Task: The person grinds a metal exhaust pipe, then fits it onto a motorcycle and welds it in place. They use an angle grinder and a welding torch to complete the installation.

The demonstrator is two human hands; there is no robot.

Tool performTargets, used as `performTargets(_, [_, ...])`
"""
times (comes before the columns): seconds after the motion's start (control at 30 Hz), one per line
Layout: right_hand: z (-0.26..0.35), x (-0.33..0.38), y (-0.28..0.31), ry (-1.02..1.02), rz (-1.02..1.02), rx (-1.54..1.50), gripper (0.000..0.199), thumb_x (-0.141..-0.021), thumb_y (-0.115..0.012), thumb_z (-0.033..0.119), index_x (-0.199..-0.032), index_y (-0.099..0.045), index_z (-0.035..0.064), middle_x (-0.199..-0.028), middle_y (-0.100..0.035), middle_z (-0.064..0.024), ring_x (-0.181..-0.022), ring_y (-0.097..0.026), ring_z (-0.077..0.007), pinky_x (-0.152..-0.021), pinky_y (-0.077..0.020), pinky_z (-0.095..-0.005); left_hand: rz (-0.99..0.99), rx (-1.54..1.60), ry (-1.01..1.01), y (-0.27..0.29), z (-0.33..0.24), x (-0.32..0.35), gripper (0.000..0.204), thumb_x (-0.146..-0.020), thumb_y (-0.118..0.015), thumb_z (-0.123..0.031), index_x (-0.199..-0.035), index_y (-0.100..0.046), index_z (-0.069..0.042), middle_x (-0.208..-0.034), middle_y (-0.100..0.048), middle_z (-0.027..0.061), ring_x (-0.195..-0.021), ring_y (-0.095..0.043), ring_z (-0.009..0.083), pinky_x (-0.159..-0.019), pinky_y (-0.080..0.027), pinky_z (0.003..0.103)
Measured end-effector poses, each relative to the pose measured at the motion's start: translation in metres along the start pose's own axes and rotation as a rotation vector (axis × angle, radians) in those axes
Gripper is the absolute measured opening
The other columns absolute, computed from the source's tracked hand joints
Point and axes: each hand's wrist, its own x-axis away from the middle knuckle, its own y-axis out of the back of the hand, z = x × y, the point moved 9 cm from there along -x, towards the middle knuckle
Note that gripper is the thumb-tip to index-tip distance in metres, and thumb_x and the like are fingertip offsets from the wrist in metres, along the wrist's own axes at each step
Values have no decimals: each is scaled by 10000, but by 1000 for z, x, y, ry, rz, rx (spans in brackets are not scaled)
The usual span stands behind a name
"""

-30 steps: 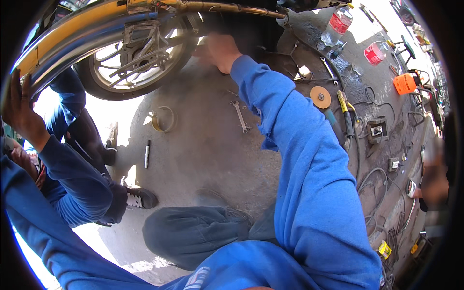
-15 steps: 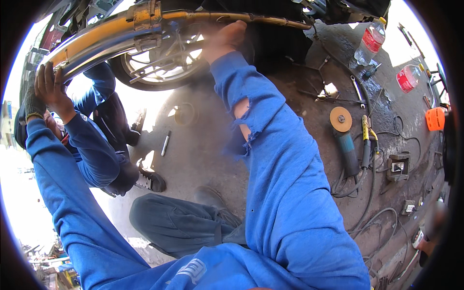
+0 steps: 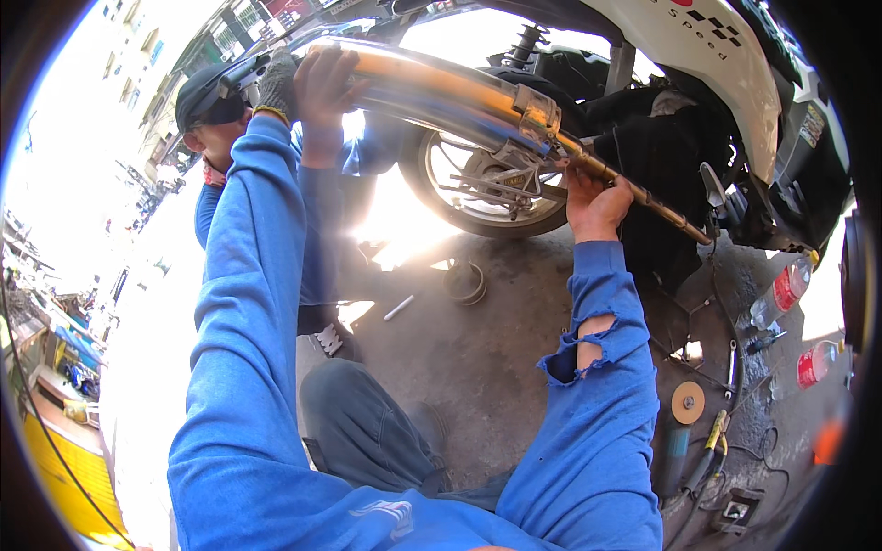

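A long motorcycle exhaust (image 3: pixel 441 78) slants across the top, its shiny muffler tinted gold and blue. It narrows past a rusty clamp (image 3: pixel 537 112) into a thin brown pipe (image 3: pixel 675 216). My left hand (image 3: pixel 275 84), in a dark knit glove, holds the muffler's far left end; its fingers are partly hidden. My bare right hand (image 3: pixel 597 199) is closed around the thin pipe from below, just past the clamp. A co-worker's bare hand (image 3: pixel 323 92) grips the muffler beside my glove. Behind the exhaust is a spoked wheel (image 3: pixel 487 184).
The co-worker in a dark cap (image 3: pixel 197 92) crouches at left. A motorcycle with a white panel (image 3: pixel 712 64) stands at upper right. On the floor are an angle grinder (image 3: pixel 678 441), plastic bottles (image 3: pixel 784 289), a wrench (image 3: pixel 731 367), cables, a round ring-like object (image 3: pixel 465 282) and a white marker-like stick (image 3: pixel 399 308).
The view has turned left, bringing the wheel and motorcycle further in. My right hand has shifted along the pipe toward the clamp and now grips from below. My left hand stays at the muffler end.
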Motion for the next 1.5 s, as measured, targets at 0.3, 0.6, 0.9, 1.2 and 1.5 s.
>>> performTargets(0.3, [0,-2,5,68,-61,5,408,-1016,-313,305,-1146,-514,-26,-1096,-609,-185,-932,-664,-315,-887,-594,-498,-12,9,96,5,-6,-7,342,-958,-598,-234,-1287,-671,-183,-1439,-570,44,-1393,-444,241,-1155,-336,379])
performTargets(0.6, [-12,-4,-28,-34,73,-137,251,-779,-457,174,-991,-516,54,-897,-578,-130,-751,-624,-343,-674,-534,-575,95,61,-19,-19,25,12,291,-961,-565,-174,-1211,-692,-251,-1441,-581,18,-1411,-447,238,-1174,-293,387])
performTargets(0.9, [-21,-21,-12,59,3,-343,323,-880,-575,377,-1065,-528,116,-901,-610,-69,-836,-630,-243,-767,-511,-456,232,-89,-304,-37,52,35,382,-975,-584,-179,-1352,-632,-215,-1527,-495,62,-1467,-383,256,-1200,-253,360])
performTargets(1.2, [-8,-14,-17,53,-177,-478,330,-914,-573,388,-940,-495,68,-765,-544,-73,-615,-590,-225,-566,-503,-431,225,-39,-312,-30,46,32,375,-1015,-516,-127,-1377,-580,-198,-1539,-479,78,-1458,-392,260,-1191,-255,392])
performTargets(1.5, [-15,-26,-12,1,-314,-422,301,-946,-487,349,-926,-474,48,-765,-528,-77,-586,-546,-207,-541,-488,-394,245,-118,-94,-15,11,12,438,-919,-677,-128,-1341,-594,-213,-1522,-497,39,-1437,-404,236,-1188,-259,406])
